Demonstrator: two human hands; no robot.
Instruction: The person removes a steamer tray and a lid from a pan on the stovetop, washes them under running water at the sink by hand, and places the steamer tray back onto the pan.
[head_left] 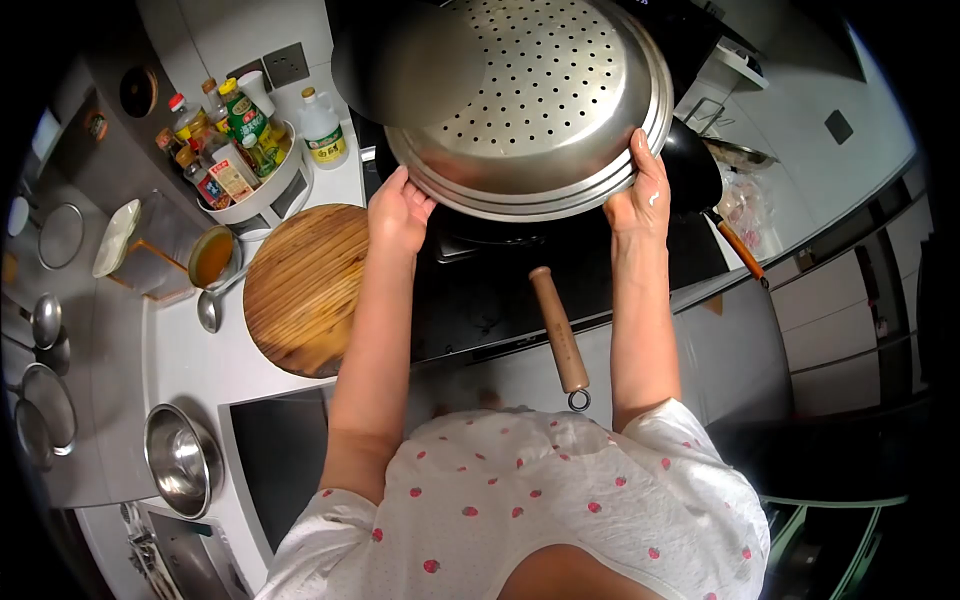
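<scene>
Both of my hands hold a large metal steamer pan (545,95) by its rim, with its perforated surface facing me. On the left side of the rim my left hand (400,210) grips with its fingers closed. My right hand (640,185) clasps the right side, thumb along the outer wall. A white spot shows on that hand. Beneath the steamer lies the black stovetop (460,310); a wooden handle (560,330) sticks out over its front edge, and what it belongs to is hidden by the steamer.
A round wooden board (305,290) lies left of the stove. Farther left are a bottle rack (285,185), a bowl of orange liquid (212,256), a ladle (208,312) and a metal bowl (180,460). A black wok (695,170) stands at the right.
</scene>
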